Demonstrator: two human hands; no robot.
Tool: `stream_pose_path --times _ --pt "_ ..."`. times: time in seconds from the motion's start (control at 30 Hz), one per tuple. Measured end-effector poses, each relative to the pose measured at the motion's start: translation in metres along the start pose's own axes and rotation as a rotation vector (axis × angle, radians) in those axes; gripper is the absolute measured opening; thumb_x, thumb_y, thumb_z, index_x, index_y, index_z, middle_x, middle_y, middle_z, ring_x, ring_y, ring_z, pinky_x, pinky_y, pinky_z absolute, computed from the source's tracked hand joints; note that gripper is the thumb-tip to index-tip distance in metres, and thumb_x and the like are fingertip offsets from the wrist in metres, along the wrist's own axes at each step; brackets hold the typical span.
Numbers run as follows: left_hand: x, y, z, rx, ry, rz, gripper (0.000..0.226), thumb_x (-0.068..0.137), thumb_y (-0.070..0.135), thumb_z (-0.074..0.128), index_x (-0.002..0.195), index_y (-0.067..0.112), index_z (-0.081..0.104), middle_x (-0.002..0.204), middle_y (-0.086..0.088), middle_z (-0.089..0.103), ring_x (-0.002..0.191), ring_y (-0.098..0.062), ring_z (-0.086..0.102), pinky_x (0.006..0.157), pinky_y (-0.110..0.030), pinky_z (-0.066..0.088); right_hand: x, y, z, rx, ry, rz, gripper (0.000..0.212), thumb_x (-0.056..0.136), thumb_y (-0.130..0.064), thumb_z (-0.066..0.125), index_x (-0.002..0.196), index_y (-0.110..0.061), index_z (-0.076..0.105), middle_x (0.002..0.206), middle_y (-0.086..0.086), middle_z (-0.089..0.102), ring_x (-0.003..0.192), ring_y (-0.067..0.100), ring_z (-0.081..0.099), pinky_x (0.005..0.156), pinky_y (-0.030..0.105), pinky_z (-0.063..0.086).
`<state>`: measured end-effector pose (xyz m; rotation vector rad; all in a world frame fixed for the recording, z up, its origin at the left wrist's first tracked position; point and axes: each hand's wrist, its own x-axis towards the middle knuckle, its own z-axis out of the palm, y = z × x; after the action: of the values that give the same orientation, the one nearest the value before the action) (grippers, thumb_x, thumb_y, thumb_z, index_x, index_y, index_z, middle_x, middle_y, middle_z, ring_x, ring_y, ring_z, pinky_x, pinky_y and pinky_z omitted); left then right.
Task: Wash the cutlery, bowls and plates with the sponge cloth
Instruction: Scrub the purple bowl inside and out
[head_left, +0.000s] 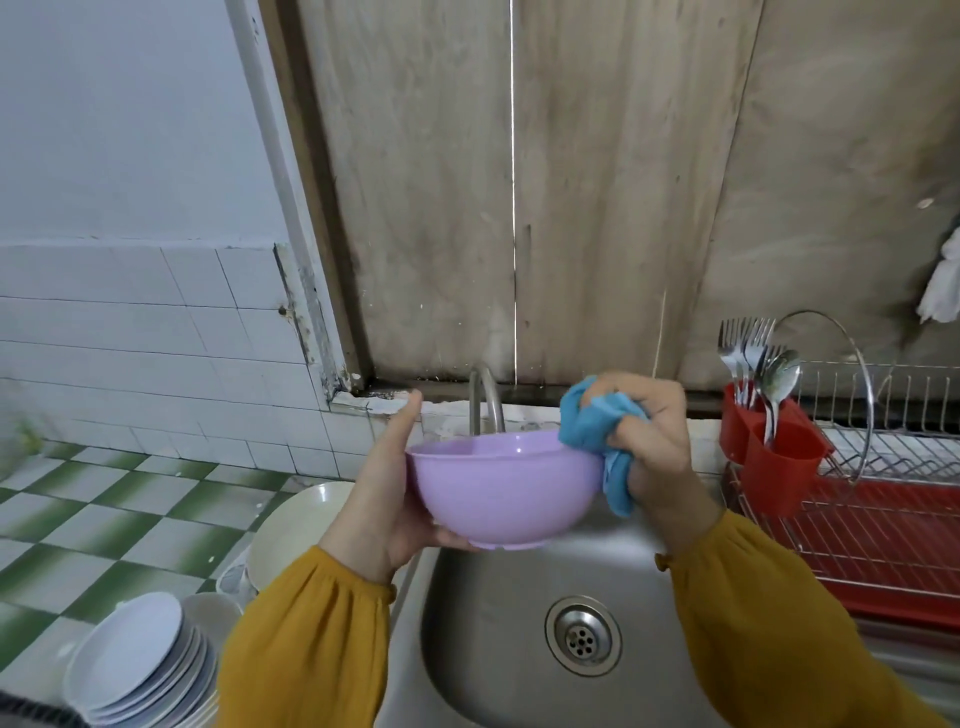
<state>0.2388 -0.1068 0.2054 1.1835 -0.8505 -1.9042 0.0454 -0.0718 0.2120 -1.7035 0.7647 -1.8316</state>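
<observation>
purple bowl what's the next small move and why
Probably sweep the sponge cloth round the rim and into the purple bowl: the right hand presses it bunched against the right rim only, while the left hand holds the bowl upright over the sink.

Bowl (506, 488) above sink (498, 644) (rack (883, 525) right, plates (140, 660) left)

soft even daylight | wide-angle edge bowing | left edge blurred

sink basin (493, 623) open below – tap (485, 397) behind, rack (883, 519) right
</observation>
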Motion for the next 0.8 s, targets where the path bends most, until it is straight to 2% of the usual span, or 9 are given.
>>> stream_pose_path --times 0.07,0.17,0.27,0.4,0.5,0.6,0.7,0.77,0.8 --pt "-0.001 0.001 0.000 0.015 0.076 0.105 0.043 0.094 0.051 0.044 0.098 0.014 0.065 0.086 -0.008 0.072 0.072 -0.029 0.065 0.065 -0.037 0.050 0.000 -0.002 0.001 -0.026 -0.114 0.106 0.012 0.050 -0.021 0.049 0.055 -0.021 0.060 0.054 0.003 0.048 0.053 0.019 0.042 0.051 0.028 0.029" --pt "0.004 -0.005 -0.004 -0.003 0.161 0.316 0.028 0.101 0.036 0.041 0.104 0.022 0.065 0.091 0.001 0.071 0.079 -0.022 0.063 0.065 -0.030 0.046 0.008 0.004 0.005 0.061 0.028 0.451 0.030 0.044 -0.018 0.054 0.063 0.004 0.048 0.056 0.016 0.038 0.044 0.021 0.039 0.047 0.026 0.029" --pt "0.005 -0.013 0.000 0.079 0.173 0.494 0.030 0.104 0.036 0.037 0.107 0.026 0.065 0.089 0.010 0.074 0.088 -0.018 0.066 0.073 -0.032 0.046 0.012 0.014 0.016 -0.019 0.181 0.708 0.009 0.077 -0.009 0.059 0.078 -0.002 0.052 0.066 0.012 0.048 0.055 0.021 0.047 0.057 0.029 0.041" --pt "0.006 -0.026 0.016 0.163 0.047 0.557 0.033 0.103 0.030 0.036 0.119 0.020 0.064 0.112 -0.004 0.072 0.105 -0.023 0.067 0.087 -0.034 0.055 0.004 0.030 0.050 0.047 0.135 0.797 0.018 0.102 -0.016 0.046 0.095 -0.011 0.061 0.087 0.012 0.066 0.078 0.021 0.062 0.078 0.037 0.050" --pt "0.006 -0.028 0.023 0.142 0.052 0.585 0.034 0.104 0.018 0.035 0.127 0.010 0.059 0.115 -0.010 0.069 0.104 -0.021 0.066 0.090 -0.031 0.053 -0.015 0.030 0.078 -0.088 -0.026 0.780 0.017 0.102 -0.014 0.047 0.105 -0.009 0.062 0.107 0.016 0.069 0.099 0.028 0.067 0.096 0.044 0.050" --pt "0.008 -0.020 0.009 0.111 0.125 0.663 0.032 0.104 0.018 0.036 0.121 0.014 0.063 0.111 -0.006 0.070 0.101 -0.019 0.064 0.086 -0.030 0.054 -0.028 0.013 0.071 -0.287 -0.446 0.641 0.018 0.094 -0.001 0.053 0.104 -0.010 0.064 0.107 0.008 0.064 0.100 0.021 0.059 0.099 0.039 0.045" --pt "0.007 -0.015 -0.010 0.043 0.173 0.703 0.031 0.104 0.020 0.037 0.112 0.019 0.067 0.099 0.003 0.072 0.092 -0.016 0.065 0.069 -0.021 0.056 -0.027 0.017 0.035 -0.884 -0.856 0.431 0.032 0.083 -0.002 0.058 0.101 -0.026 0.071 0.123 -0.004 0.042 0.113 0.014 0.030 0.101 0.033 0.026" --pt "0.005 -0.014 -0.016 0.043 0.187 0.711 0.031 0.104 0.023 0.036 0.112 0.021 0.067 0.101 0.003 0.072 0.092 -0.017 0.066 0.066 -0.022 0.057 -0.017 0.024 0.022 -1.173 -0.744 0.350 0.032 0.078 -0.005 0.061 0.085 -0.034 0.071 0.121 -0.010 0.037 0.113 0.014 0.028 0.092 0.032 0.023" --pt "0.005 -0.013 -0.018 0.046 0.179 0.716 0.031 0.104 0.024 0.037 0.112 0.023 0.067 0.102 0.004 0.072 0.092 -0.017 0.067 0.067 -0.024 0.057 -0.011 0.028 0.021 -1.192 -0.573 0.373 0.027 0.074 -0.005 0.062 0.079 -0.031 0.066 0.120 -0.010 0.040 0.109 0.015 0.035 0.089 0.032 0.028"
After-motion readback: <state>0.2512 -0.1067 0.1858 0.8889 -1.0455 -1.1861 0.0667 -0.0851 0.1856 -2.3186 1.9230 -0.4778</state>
